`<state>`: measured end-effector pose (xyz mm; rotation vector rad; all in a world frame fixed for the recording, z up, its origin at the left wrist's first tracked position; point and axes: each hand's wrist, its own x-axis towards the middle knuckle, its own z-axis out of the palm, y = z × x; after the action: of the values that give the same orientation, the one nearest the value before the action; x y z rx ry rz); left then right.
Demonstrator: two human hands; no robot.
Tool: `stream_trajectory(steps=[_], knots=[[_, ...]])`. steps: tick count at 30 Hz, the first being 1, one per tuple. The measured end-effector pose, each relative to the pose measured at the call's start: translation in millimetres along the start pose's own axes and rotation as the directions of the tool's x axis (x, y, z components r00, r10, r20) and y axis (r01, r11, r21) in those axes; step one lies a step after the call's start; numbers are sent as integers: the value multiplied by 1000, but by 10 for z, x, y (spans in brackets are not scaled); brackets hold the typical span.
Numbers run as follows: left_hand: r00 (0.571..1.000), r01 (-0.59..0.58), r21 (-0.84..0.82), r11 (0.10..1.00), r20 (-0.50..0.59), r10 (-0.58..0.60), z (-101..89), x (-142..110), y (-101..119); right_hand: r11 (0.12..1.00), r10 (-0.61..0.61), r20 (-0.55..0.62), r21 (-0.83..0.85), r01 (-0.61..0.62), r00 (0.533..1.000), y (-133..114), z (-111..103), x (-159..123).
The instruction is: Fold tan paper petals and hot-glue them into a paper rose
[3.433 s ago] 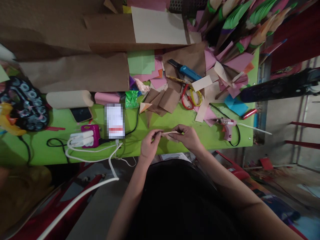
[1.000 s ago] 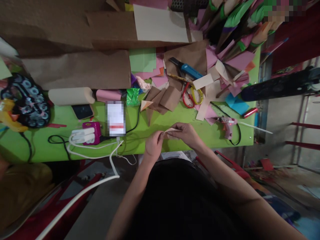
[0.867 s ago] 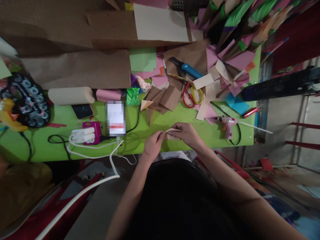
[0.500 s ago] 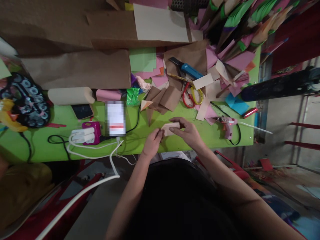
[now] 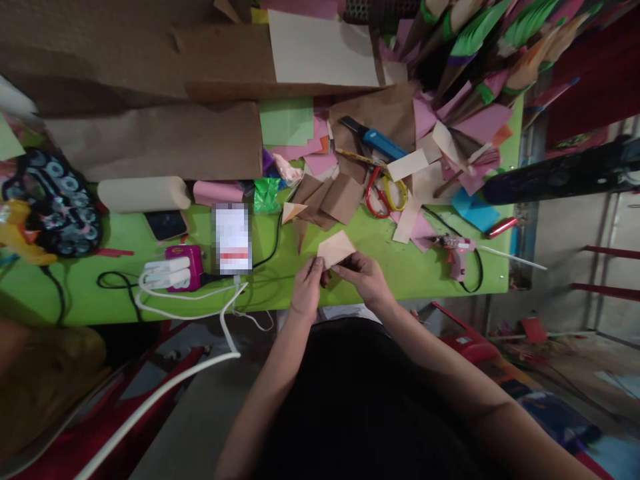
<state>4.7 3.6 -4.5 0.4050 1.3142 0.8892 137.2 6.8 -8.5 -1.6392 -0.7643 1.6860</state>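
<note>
Between my hands is a small piece of folded cream paper [image 5: 337,249], its pointed top facing away from me. My left hand [image 5: 309,283] pinches its lower left edge, thumb on top. At its lower right edge, my right hand [image 5: 364,275] grips it between thumb and fingers. The fingers under the paper are partly hidden. Just beyond lie folded brown paper pieces [image 5: 342,199] and a small cream paper cone [image 5: 293,212]. Scissors [image 5: 379,203] with red and yellow handles rest farther to the right.
On the green table [image 5: 270,290], a phone with a lit screen [image 5: 232,239] and a magenta power adapter [image 5: 183,268] with white cables lie left. A pink glue gun [image 5: 457,257] lies right. Behind are a blue box cutter [image 5: 383,142], paper scraps and brown sheets [image 5: 155,140].
The paper has turned and now shows a wider, pointed face. My right hand has moved down and closer to my body, taking hold of the lower right edge.
</note>
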Motion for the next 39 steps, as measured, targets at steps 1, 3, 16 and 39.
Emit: stream_trajectory(steps=[1, 3, 16, 39], knots=[[1000, 7, -10, 1000, 3, -7, 7, -5, 7, 1000, -4, -2, -7, 4, 1000, 3, -5, 4], [1000, 24, -26, 999, 5, -24, 20, -10, 19, 1000, -12, -4, -13, 12, 1000, -1, -16, 9], [994, 91, -24, 996, 67, -90, 27, -20, 97, 1000, -3, 28, 5, 3, 1000, -96, -10, -20], [998, -52, 177, 983, 40, 46, 28, -29, 51, 999, 10, 43, 31, -11, 999, -105, 40, -83]])
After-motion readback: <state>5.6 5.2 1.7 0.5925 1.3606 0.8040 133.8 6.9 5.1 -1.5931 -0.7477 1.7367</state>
